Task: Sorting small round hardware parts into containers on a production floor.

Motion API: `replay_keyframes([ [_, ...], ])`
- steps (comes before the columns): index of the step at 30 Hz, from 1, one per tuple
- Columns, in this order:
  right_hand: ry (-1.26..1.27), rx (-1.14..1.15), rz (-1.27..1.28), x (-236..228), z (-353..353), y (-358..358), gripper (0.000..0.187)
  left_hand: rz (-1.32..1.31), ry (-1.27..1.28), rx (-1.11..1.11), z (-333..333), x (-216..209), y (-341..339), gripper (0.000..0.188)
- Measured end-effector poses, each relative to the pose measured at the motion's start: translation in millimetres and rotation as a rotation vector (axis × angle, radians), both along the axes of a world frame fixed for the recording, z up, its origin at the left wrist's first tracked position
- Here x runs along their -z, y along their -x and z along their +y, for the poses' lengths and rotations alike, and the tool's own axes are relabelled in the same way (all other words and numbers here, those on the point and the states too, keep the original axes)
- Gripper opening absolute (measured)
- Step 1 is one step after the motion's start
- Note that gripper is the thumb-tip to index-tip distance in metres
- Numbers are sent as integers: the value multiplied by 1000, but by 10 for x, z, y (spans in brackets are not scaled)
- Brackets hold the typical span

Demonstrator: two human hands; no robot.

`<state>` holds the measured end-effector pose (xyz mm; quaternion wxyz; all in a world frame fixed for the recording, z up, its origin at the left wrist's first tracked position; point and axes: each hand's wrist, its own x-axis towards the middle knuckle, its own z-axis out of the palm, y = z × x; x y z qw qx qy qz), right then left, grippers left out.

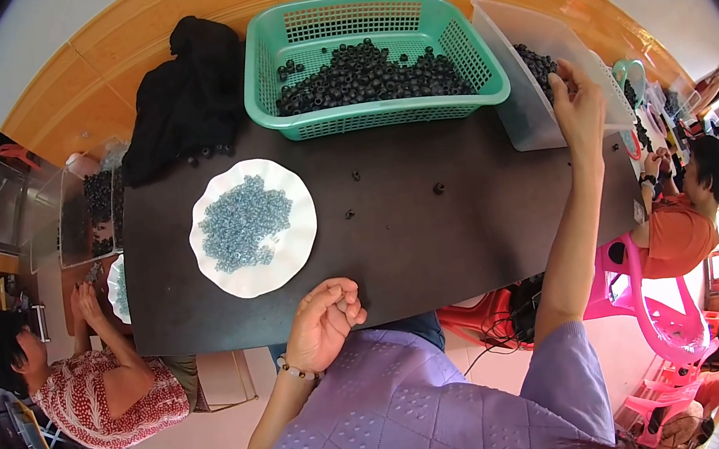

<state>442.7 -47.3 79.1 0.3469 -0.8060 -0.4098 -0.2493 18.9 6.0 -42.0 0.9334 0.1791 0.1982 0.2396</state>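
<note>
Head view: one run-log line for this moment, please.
left hand: curled shut at table edge | right hand: reaching into clear bin of black beads | white plate: blue beads

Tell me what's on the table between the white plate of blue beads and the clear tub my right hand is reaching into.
In the head view, only a few loose black beads on the dark table lie between the white plate and the clear tub at the right hand.

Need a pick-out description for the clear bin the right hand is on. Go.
Start at the dark table and follow its far edge to the green mesh basket of black beads. Just right of it, at the table's right end, sits the clear plastic bin, with the right hand on its rim. Unlike the basket, its walls are solid and see-through, not green lattice.
</note>
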Motion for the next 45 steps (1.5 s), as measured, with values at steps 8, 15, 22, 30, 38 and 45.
replay_keyframes([
  [8,-194,-342,105,255,163,761,12,14,7,33,26,18,-6,19],
  [15,307,-544,193,544,270,1181,13,-9,33,30,29,15,-9,21],
  [22,510,-482,315,628,201,1274,17,-22,27,37,35,8,1,21],
  [30,484,-481,385,622,151,1302,17,-12,30,37,32,17,-3,21],
  [38,531,-461,347,710,19,1361,20,9,14,34,23,12,4,21],
  [45,424,-559,560,757,27,1517,20,45,3,24,11,-20,-21,21],
])
